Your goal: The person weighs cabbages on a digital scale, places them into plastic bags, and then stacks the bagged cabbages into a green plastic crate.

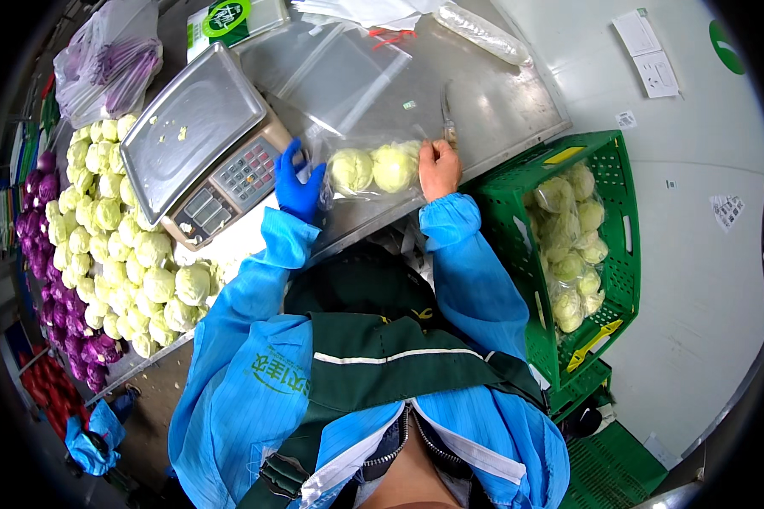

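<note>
A clear plastic bag (pixel 354 153) with pale green round cabbages (pixel 394 170) in it lies on the metal table in front of me. My right hand (pixel 440 170), bare, has its fingers curled on the bag's right end. On the other side, my left hand (pixel 298 184) in a blue glove is beside the bag's left end, thumb and forefinger spread apart. A knife (pixel 448 114) lies just beyond my right hand. Close to my left hand stands a weighing scale (pixel 250 170) with a keypad and a steel pan (pixel 197 127) holding a few leaf scraps.
Pale cabbages (pixel 115 254) are heaped at left, with purple cabbages (pixel 64 314) beyond them. A green crate (pixel 522 220) of bagged cabbages stands at right against a white wall (pixel 696 280). Flat plastic bags (pixel 339 81) and a rolled clear plastic bundle (pixel 484 36) lie at the back.
</note>
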The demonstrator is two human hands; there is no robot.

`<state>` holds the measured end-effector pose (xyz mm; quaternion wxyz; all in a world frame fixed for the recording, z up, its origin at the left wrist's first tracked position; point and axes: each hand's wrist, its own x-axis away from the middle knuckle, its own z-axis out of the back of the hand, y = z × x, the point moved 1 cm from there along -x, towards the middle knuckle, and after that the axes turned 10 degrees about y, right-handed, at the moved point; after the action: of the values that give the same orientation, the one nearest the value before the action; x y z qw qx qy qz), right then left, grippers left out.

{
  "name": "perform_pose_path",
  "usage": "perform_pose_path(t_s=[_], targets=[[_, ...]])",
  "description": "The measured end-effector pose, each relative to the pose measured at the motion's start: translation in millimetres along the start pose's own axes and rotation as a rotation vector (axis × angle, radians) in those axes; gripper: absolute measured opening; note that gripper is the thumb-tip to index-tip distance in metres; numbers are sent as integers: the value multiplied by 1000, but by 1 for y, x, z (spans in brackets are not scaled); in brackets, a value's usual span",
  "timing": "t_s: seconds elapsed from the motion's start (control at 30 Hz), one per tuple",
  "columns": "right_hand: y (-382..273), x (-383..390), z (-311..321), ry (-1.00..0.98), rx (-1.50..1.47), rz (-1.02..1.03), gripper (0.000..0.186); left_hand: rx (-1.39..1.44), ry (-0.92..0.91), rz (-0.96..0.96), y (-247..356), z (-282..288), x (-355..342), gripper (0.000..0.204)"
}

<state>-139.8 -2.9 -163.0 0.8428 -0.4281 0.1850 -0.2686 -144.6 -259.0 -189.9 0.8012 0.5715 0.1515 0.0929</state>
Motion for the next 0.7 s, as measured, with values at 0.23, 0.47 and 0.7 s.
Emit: perform_pose_path(t_s=[0.23, 0.47, 0.7], targets=[[43, -13, -12, -101, 76, -114, 22, -425, -796, -481, 28, -47, -23, 95], [-55, 19, -12, -258, 228, 672, 29, -332, -552, -572, 16, -44, 7, 104], [-9, 7, -34, -293, 244, 526, 39, -158, -453, -504, -9, -32, 32, 105]])
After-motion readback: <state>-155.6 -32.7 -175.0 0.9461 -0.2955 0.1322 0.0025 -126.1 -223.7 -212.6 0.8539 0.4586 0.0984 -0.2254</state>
